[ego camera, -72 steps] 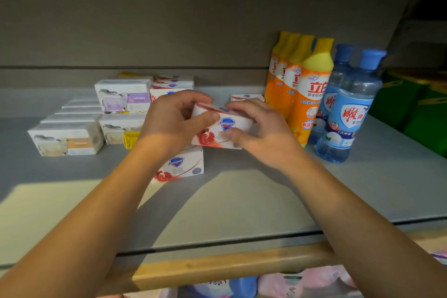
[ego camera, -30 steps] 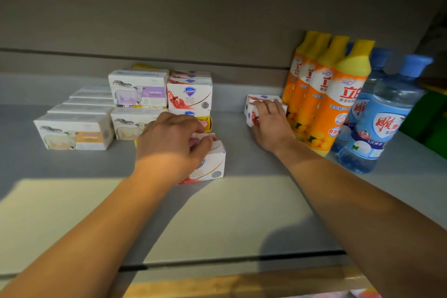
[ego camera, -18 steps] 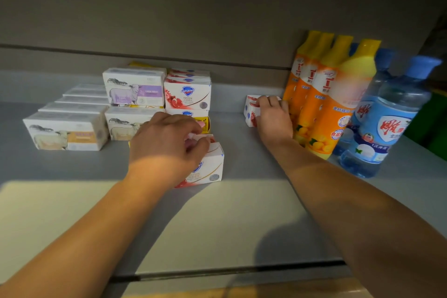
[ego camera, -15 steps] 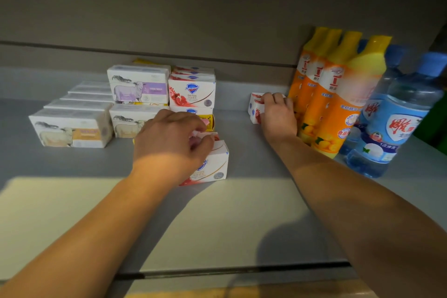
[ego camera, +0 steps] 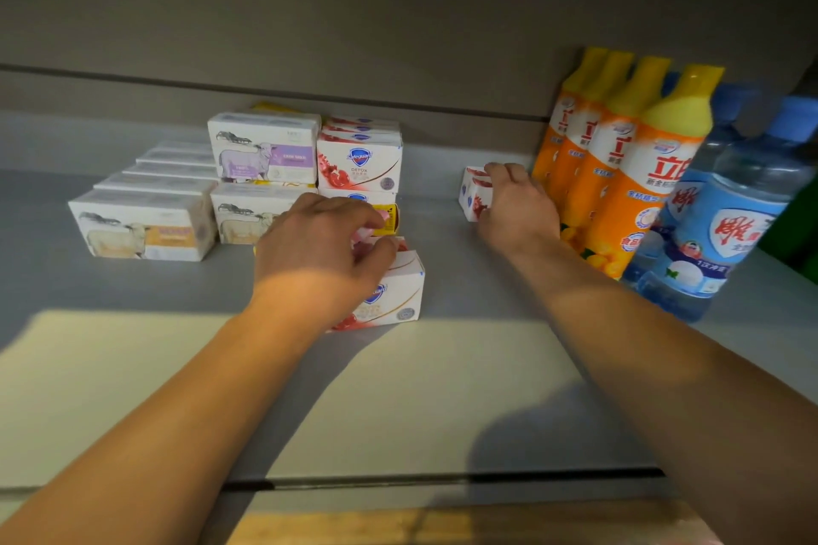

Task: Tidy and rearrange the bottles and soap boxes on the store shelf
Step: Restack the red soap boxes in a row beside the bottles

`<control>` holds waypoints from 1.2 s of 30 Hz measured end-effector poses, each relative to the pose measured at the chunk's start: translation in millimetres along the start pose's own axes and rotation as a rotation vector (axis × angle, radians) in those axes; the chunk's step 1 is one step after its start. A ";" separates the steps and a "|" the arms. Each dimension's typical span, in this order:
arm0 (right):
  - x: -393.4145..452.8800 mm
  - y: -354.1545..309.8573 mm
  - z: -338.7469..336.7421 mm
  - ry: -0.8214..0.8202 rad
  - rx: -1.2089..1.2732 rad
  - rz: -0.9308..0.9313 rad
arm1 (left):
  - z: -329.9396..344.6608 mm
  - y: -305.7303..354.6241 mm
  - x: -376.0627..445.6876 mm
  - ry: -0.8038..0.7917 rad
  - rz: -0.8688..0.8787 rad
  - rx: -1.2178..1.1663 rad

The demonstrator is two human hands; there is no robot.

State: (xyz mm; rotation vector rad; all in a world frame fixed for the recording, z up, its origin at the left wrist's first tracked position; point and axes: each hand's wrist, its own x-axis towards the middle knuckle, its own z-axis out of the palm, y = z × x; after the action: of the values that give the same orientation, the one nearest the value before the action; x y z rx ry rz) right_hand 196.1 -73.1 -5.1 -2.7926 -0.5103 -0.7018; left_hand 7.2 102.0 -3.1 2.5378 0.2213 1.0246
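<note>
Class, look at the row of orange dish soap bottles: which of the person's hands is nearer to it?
Right. The right hand holds a small soap box right beside the orange dish soap bottles; the left hand grips another box farther left, mid-shelf.

A shop, seen at one grey display shelf (ego camera: 442,389) with a plain back panel. Identical packaged goods are lined up in rows: white soap boxes with a sheep picture (ego camera: 141,226), stacked red-and-white Safeguard soap boxes (ego camera: 359,166), a file of orange detergent bottles with yellow caps (ego camera: 637,173), and clear blue-capped bottles (ego camera: 726,226) beside them.
</note>
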 end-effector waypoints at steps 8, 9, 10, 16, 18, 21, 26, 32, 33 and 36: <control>-87.4 -52.3 -58.9 -0.228 0.817 -0.277 | -17.2 -3.6 1.7 0.025 -0.113 -0.230; -93.3 -57.2 -57.9 -0.302 0.757 -0.327 | -18.1 -3.4 1.3 0.024 -0.120 -0.222; -97.3 -60.3 -55.5 -0.338 0.694 -0.370 | -18.3 -3.0 0.7 0.020 -0.124 -0.213; -98.5 -38.1 -52.0 -0.365 0.994 -0.208 | -17.1 -7.1 -0.3 0.019 -0.141 -0.189; -95.5 -22.6 -54.1 -0.278 1.105 -0.119 | -17.0 -6.3 -0.3 0.010 -0.132 -0.197; -90.0 -13.6 -56.4 -0.137 1.211 0.016 | -16.9 -4.0 -0.8 -0.024 -0.093 -0.194; -88.8 -28.6 -47.7 -0.056 1.312 0.072 | -17.2 3.1 -4.1 -0.017 -0.049 -0.225; -87.9 -44.8 -40.7 -0.030 1.367 0.046 | -18.9 4.3 -4.7 -0.052 -0.214 -0.487; -87.4 -47.6 -40.4 -0.035 1.366 0.036 | -18.1 4.6 -4.9 -0.049 -0.228 -0.500; -87.6 -54.5 -38.1 -0.070 1.370 -0.002 | -15.9 6.5 -5.3 -0.042 -0.225 -0.546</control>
State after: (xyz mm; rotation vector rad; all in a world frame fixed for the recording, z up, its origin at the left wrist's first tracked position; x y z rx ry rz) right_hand 87.1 -58.5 -8.5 -1.5135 -0.6499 -0.0999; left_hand -7.6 99.3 6.6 1.9874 0.1801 0.8090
